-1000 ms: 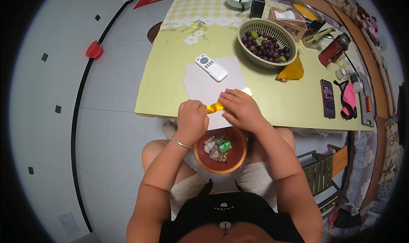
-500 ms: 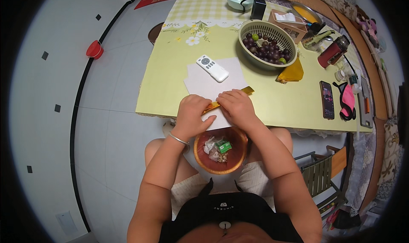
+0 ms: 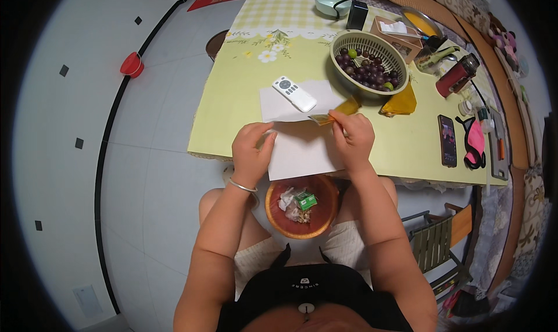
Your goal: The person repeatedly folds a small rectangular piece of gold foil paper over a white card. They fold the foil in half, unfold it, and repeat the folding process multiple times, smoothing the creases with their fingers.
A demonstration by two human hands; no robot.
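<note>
My right hand (image 3: 356, 139) pinches a gold foil strip (image 3: 349, 106), whose far end slants toward the basket. My left hand (image 3: 250, 153), with a silver bangle at the wrist, is closed at the left edge of white paper (image 3: 301, 153). Between the hands a pale edge of paper stands slightly raised; whether it belongs to the foil or the white sheet I cannot tell. A white remote control (image 3: 294, 93) lies on the paper beyond my hands. Right of it, a folded gold piece (image 3: 400, 100) rests beside a basket of dark grapes (image 3: 372, 73).
Below the table edge, between my knees, stands a red-brown bin (image 3: 273, 221) with litter in it. At the right are a phone (image 3: 447, 140), a pink and black eye mask (image 3: 475, 140) and a dark red flask (image 3: 457, 76). A tissue box (image 3: 401, 44) stands behind the basket.
My hands have moved apart from the middle of the paper. The gold strip has shifted right and away with my right hand, uncovering more white paper between the hands.
</note>
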